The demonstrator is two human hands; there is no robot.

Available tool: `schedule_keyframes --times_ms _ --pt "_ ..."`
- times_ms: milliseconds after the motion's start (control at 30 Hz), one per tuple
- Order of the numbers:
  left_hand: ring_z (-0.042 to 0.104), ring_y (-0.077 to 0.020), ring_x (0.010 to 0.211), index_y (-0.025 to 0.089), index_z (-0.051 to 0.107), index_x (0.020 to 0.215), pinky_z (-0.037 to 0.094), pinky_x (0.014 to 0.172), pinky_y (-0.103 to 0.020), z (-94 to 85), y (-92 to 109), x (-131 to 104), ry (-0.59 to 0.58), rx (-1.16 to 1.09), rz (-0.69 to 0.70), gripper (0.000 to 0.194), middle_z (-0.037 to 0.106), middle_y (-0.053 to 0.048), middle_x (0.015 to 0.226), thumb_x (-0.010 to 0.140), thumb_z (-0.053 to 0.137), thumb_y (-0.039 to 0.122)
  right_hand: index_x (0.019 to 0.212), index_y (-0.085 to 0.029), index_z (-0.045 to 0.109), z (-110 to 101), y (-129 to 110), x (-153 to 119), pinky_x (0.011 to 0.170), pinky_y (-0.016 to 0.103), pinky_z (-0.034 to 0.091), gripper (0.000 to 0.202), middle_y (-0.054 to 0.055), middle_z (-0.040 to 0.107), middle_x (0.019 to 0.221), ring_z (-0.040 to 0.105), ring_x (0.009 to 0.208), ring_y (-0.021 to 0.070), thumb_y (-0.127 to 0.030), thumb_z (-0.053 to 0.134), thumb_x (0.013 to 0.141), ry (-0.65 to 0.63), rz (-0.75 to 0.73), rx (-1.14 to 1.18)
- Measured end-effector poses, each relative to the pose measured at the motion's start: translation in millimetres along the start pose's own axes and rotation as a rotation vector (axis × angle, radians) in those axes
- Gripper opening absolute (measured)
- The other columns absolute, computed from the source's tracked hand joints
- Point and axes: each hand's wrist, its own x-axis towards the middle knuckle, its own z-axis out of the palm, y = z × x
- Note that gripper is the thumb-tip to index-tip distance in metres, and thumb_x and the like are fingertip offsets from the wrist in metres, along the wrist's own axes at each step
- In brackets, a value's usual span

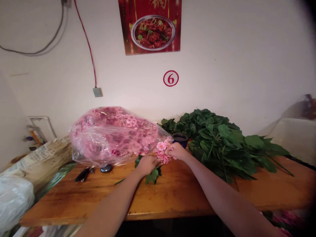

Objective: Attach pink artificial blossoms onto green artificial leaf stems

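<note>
Pink artificial flowers (161, 146) form a small bunch between my two hands, just above the table. My right hand (178, 151) is closed on the bunch from the right side, with fingertips among the petals. My left hand (146, 165) is closed at the lower left of the bunch, around a green leafy stem (152, 176). Leaves stick out on both sides of that hand, and a thin stalk points to the left. The exact grip of the left fingers is partly hidden by the hand itself.
A clear plastic bag (106, 138) full of pink blossoms lies behind my left hand. A large heap of green leaf sprays (217, 141) covers the right of the wooden table (170, 200). Nearby are a dark blue round container (180, 139), black-handled keys (82, 174) and a dark round object (106, 168).
</note>
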Motion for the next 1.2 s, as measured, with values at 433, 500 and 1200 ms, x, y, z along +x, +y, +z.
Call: schedule_keyframes --times_ms 433,500,1200 --pt "0.047 -0.0155 0.059 0.017 0.058 0.061 0.025 0.058 -0.026 2.4 4 0 -0.004 0.102 -0.003 0.05 0.057 -0.004 0.062 0.092 0.032 0.045 0.063 -0.016 0.069 21 9 -1 0.041 0.02 0.034 0.015 -0.002 0.057 0.041 0.05 0.037 0.0115 -0.018 0.055 0.063 0.146 0.077 -0.091" --pt "0.047 -0.0158 0.059 0.017 0.059 0.061 0.024 0.058 -0.027 2.5 4 0 -0.019 0.114 -0.005 0.05 0.057 -0.004 0.062 0.092 0.031 0.046 0.061 -0.017 0.068 25 14 -1 0.041 0.02 0.034 0.016 -0.002 0.057 0.042 0.051 0.037 0.0117 -0.018 0.052 0.063 0.142 0.091 -0.083" --pt "0.05 -0.0166 0.058 0.017 0.064 0.066 0.031 0.059 -0.028 3.7 8 2 -0.073 0.159 0.021 0.043 0.061 -0.007 0.064 0.091 0.036 0.035 0.055 -0.016 0.066 35 8 -8 0.045 0.019 0.035 0.019 0.0 0.059 0.044 0.054 0.045 0.0117 -0.015 0.05 0.065 0.24 0.09 -0.284"
